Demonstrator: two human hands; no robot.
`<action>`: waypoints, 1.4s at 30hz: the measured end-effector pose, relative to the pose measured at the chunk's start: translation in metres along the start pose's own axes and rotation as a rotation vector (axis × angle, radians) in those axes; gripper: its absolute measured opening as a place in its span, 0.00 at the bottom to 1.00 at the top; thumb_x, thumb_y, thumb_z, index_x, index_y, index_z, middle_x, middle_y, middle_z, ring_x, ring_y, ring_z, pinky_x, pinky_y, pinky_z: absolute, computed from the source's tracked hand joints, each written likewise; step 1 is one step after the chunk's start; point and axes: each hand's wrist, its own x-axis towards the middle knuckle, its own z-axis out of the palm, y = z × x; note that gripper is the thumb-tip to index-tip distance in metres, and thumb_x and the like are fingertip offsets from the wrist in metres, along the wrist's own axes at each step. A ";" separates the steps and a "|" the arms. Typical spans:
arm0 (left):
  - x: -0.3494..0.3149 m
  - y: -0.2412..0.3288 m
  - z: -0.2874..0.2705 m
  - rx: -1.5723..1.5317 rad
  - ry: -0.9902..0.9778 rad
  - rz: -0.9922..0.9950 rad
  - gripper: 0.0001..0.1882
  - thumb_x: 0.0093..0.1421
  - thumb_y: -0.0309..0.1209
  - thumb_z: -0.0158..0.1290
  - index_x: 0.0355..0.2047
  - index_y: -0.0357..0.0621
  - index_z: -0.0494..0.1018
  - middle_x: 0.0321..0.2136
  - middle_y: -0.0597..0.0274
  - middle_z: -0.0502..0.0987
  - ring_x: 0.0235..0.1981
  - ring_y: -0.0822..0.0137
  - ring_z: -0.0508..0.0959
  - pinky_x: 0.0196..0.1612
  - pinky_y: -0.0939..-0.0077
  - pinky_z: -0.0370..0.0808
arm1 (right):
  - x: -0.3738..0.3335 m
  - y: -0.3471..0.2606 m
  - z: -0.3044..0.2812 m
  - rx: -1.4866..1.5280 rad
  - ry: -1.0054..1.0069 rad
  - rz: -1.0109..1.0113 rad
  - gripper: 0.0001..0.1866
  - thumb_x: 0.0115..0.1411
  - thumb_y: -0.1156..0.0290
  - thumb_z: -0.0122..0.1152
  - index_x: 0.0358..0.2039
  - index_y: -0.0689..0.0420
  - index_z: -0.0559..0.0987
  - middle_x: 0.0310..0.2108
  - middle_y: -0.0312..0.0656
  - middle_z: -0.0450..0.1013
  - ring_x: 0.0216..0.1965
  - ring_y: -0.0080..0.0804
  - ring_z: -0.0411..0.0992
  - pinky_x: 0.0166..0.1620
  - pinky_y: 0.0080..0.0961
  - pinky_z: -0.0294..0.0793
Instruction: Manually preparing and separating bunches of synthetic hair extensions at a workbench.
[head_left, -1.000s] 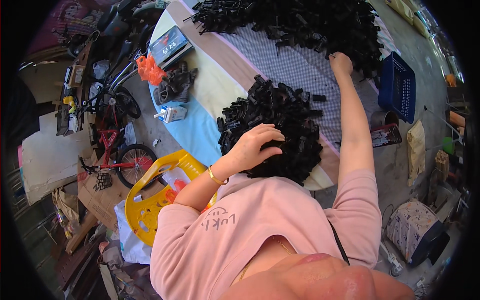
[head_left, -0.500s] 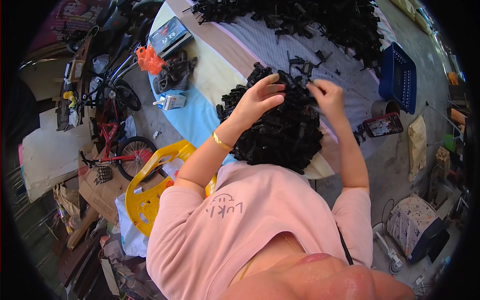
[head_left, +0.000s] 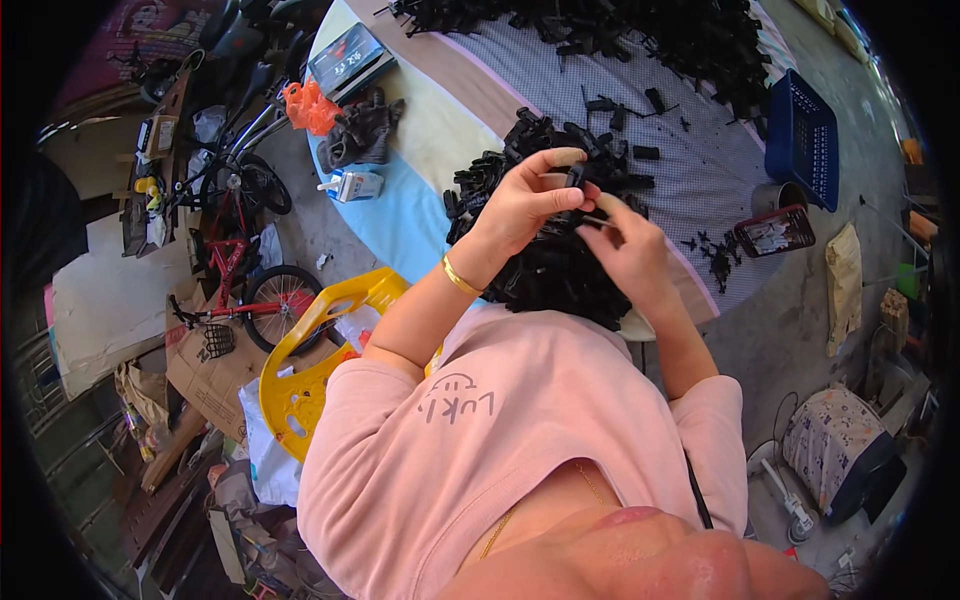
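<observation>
Above a heap of black plastic parts near my body, both hands are close together. My left hand pinches a small black plastic part between thumb and fingers; tan coverings show on some fingertips. Just right of it, my right hand is closed, with its fingertips almost meeting the left thumb. A thin, pale sliver shows at the right fingers, too small to name. Loose black pieces lie on the checked cloth beyond the hands.
A bigger black pile covers the table's far side. To the right are a blue basket, a metal can and a phone. Dark gloves, an orange bag and a small carton lie left. A yellow chair stands nearby.
My right hand has come in from the loose pieces toward my left hand and nearer my body. The left hand, formerly with fingers apart, now pinches a black part.
</observation>
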 end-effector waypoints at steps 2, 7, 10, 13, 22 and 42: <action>-0.006 0.009 0.010 0.257 0.121 0.089 0.25 0.48 0.22 0.58 0.47 0.42 0.65 0.35 0.52 0.75 0.35 0.68 0.76 0.41 0.77 0.73 | -0.004 -0.001 -0.007 0.132 0.121 0.049 0.10 0.53 0.76 0.57 0.37 0.63 0.74 0.20 0.33 0.69 0.20 0.14 0.62 0.23 0.13 0.62; -0.015 0.004 0.024 0.388 0.178 0.157 0.23 0.46 0.20 0.60 0.43 0.40 0.65 0.35 0.60 0.73 0.35 0.72 0.75 0.41 0.79 0.72 | 0.003 -0.017 -0.011 0.451 0.009 0.092 0.07 0.59 0.73 0.49 0.33 0.63 0.74 0.19 0.30 0.65 0.21 0.12 0.60 0.24 0.09 0.58; -0.019 0.003 0.030 0.842 0.229 0.215 0.25 0.44 0.22 0.62 0.43 0.39 0.67 0.37 0.66 0.73 0.36 0.76 0.72 0.41 0.83 0.70 | 0.009 -0.017 -0.005 0.425 -0.038 0.063 0.07 0.59 0.72 0.51 0.31 0.63 0.74 0.19 0.30 0.66 0.21 0.12 0.61 0.24 0.10 0.59; -0.021 -0.001 0.026 0.824 0.234 0.312 0.23 0.43 0.23 0.62 0.42 0.40 0.70 0.30 0.66 0.75 0.30 0.77 0.73 0.36 0.82 0.71 | 0.009 -0.019 -0.005 0.345 -0.041 0.049 0.07 0.59 0.72 0.51 0.29 0.62 0.74 0.18 0.31 0.67 0.20 0.13 0.62 0.23 0.11 0.60; -0.031 -0.003 0.037 0.695 0.256 0.304 0.14 0.51 0.21 0.56 0.40 0.36 0.73 0.34 0.65 0.76 0.35 0.77 0.74 0.38 0.84 0.72 | 0.008 -0.017 -0.003 0.308 -0.064 0.032 0.08 0.59 0.71 0.51 0.29 0.62 0.74 0.17 0.31 0.67 0.18 0.13 0.61 0.22 0.12 0.59; -0.027 0.003 0.027 -0.321 0.133 -0.070 0.17 0.62 0.30 0.41 0.51 0.41 0.60 0.44 0.49 0.69 0.41 0.61 0.75 0.48 0.64 0.73 | 0.009 -0.019 -0.011 0.188 0.111 -0.245 0.07 0.46 0.79 0.64 0.27 0.59 0.77 0.24 0.32 0.70 0.16 0.11 0.55 0.18 0.10 0.51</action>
